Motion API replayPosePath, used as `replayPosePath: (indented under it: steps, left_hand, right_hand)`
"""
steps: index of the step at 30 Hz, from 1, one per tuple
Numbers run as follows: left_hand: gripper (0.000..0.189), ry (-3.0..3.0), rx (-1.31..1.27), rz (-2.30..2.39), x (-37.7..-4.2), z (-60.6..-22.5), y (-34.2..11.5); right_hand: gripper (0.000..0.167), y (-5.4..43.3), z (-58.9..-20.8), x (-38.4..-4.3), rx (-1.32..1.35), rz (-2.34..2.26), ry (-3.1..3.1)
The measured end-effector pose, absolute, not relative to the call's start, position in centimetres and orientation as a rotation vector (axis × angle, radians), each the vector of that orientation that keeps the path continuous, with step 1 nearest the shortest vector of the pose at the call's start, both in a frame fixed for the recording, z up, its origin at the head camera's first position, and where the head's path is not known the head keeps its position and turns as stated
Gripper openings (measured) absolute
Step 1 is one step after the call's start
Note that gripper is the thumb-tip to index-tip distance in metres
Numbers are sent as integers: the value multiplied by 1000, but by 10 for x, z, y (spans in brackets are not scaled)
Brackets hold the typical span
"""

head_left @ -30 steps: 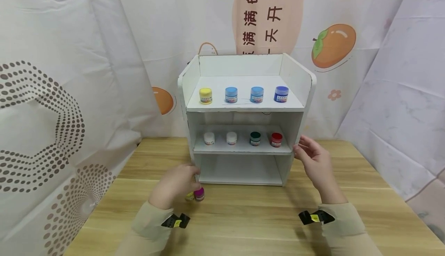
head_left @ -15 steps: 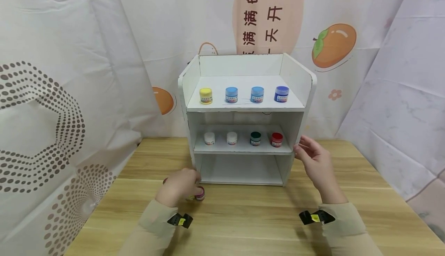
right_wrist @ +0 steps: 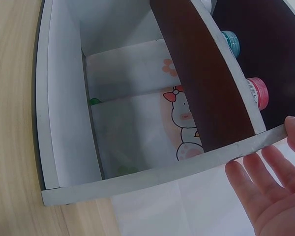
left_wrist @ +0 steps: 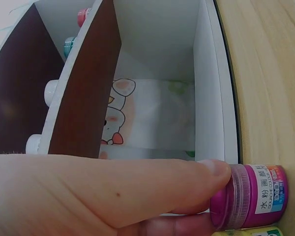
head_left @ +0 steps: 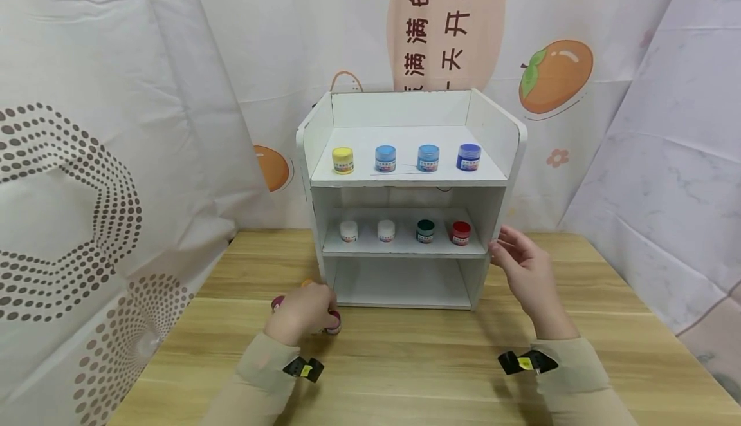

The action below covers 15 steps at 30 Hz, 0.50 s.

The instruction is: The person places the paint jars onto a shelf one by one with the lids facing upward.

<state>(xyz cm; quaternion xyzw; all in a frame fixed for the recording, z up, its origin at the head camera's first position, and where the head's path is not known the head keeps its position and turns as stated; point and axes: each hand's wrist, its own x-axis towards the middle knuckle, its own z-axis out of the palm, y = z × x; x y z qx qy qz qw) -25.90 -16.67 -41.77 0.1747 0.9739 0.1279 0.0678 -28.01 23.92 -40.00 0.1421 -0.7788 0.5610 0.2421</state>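
Observation:
In the head view my left hand [head_left: 305,311] is at the small shelf's lower left corner, its thumb and fingers pinching the lid of a magenta gouache paint jar [left_wrist: 268,194]. A yellow jar [left_wrist: 265,232] lies right against that jar, mostly hidden by the hand. Another dark magenta jar [head_left: 278,301] and an orange lid [head_left: 307,282] peek out behind the hand. On the other side, my right hand [head_left: 525,271] rests at the right edge of the white shelf [head_left: 496,220]. Its thumb touches the front edge and its relaxed fingertips lie against the outer side.
The top tier carries a yellow jar [head_left: 343,160], two light blue jars and a dark blue jar [head_left: 468,157]. On the middle tier stand two white jars, a dark green jar [head_left: 425,231] and a red jar [head_left: 460,233]. A patterned cloth [head_left: 278,33] hangs behind.
My left hand has shifted slightly right and closed its fingers on the magenta jar; the jars behind it have come into view. The right hand stays at the shelf's side.

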Motion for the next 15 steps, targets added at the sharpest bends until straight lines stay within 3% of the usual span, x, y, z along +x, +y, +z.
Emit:
replayPosePath:
  steps: [15]
  left_hand:
    - [25, 2892, 719, 410, -254, -424, -142]
  right_hand:
    - [44, 240, -401, -281, 383, 1530, -2128]
